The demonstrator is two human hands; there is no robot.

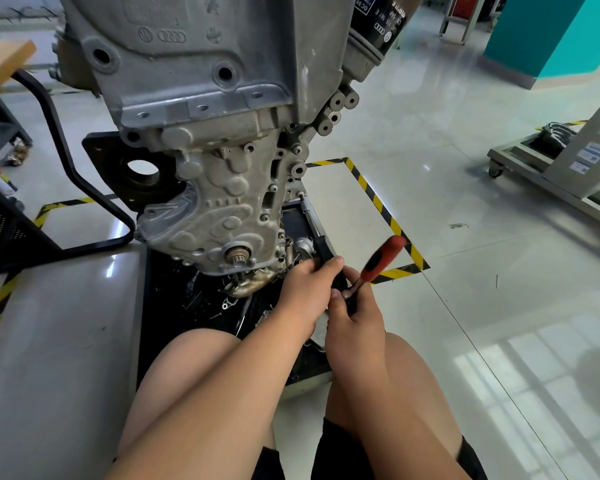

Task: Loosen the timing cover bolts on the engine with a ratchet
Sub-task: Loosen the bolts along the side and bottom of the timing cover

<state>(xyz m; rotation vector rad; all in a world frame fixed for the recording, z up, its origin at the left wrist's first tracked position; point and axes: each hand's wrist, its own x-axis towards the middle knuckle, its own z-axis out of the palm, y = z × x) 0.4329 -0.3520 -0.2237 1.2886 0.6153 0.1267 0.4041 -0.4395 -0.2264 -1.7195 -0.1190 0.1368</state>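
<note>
Fingers (327, 268): left hand (305, 289) curled round long steel extension bar (310, 216); right hand (355, 320) gripping red-and-black-handled ratchet (381, 259).
Risk: slip likely if bar is tilted at grey cast-aluminium timing cover (215, 209).

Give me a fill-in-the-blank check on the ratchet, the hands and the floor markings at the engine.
1. The ratchet has a black and ____ grip.
2. Counting the left hand and the right hand, ____ hands hold the ratchet.
3. The floor tape beside the engine is striped black and ____.
Missing words: red; two; yellow.
</note>
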